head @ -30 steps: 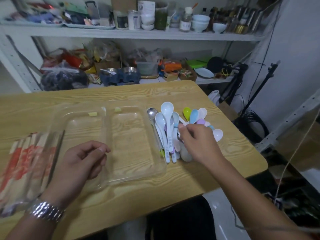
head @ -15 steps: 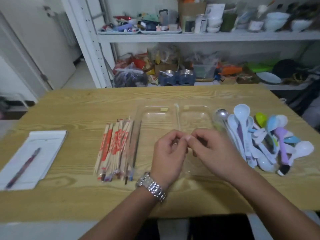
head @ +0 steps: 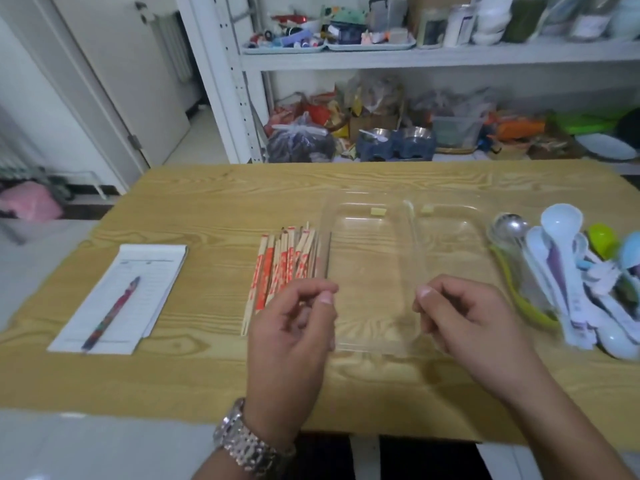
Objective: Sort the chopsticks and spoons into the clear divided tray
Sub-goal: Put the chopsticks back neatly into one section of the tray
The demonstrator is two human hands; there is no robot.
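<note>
Fingers (head: 325, 298) on the left hand (head: 289, 341) and right hand (head: 476, 322) are hanging loosely curled, gripping nothing, over the clear divided tray (head: 410, 220), glossy plastic lying on the wood-grain tabletop (head: 207, 209). Paper-sleeved chopsticks (head: 280, 268) are lying just left of it, their red print unreadable. Smooth rounded spoons (head: 561, 261) are lying heaped on its right.

Even indoor light, perhaps motion-blurred, edges warped

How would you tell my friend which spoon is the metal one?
On the wooden table, find the clear divided tray. Right of it lies a pile of spoons, and the metal spoon is at the pile's edge nearest the tray. It alone is shiny silver; the others are white or coloured.
</note>
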